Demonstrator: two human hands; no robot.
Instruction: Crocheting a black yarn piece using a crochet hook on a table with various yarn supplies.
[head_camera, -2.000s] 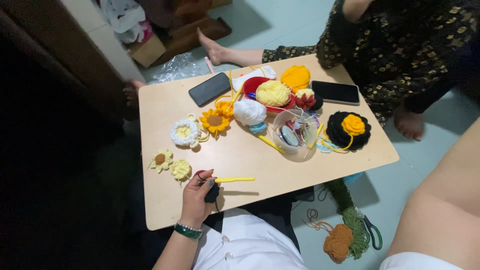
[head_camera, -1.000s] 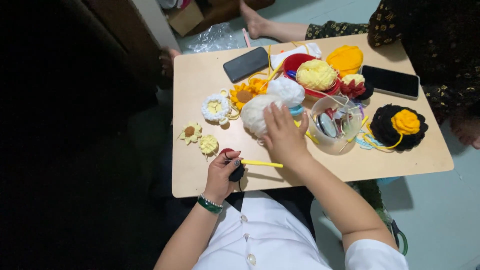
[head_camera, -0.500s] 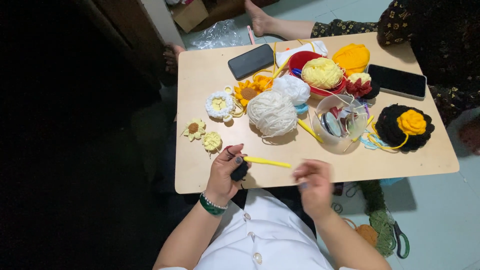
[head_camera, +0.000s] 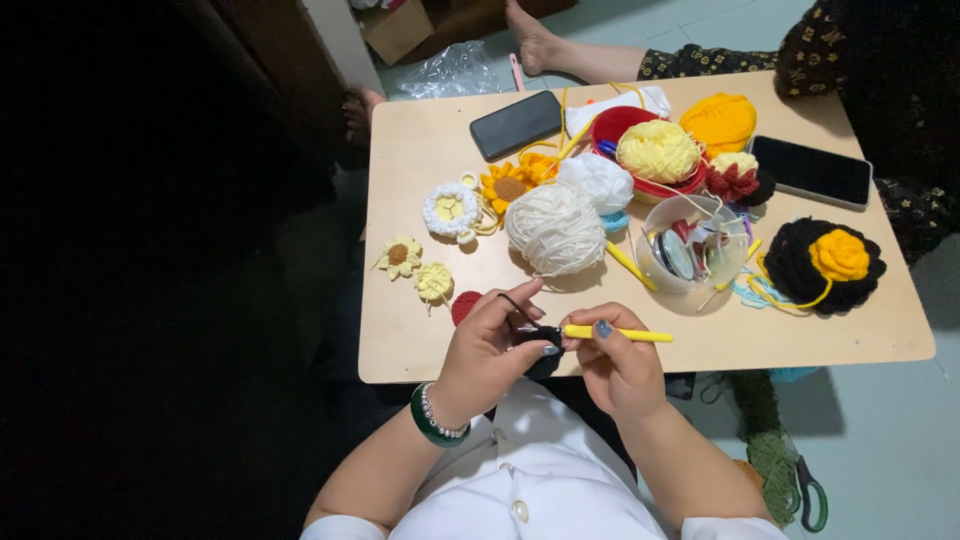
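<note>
At the tabletop's (head_camera: 400, 350) near edge, our right hand (head_camera: 618, 365) clasps the yellow crochet hook (head_camera: 617, 334), lying crosswise, tip pointing left into the dark piece (head_camera: 540, 345) pinched in our left hand (head_camera: 487, 350).

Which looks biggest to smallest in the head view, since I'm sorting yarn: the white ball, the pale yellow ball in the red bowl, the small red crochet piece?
1. white ball
2. pale yellow ball, clearly smaller, though it lies farther off
3. small red crochet piece, partly hidden by the left hand
</note>
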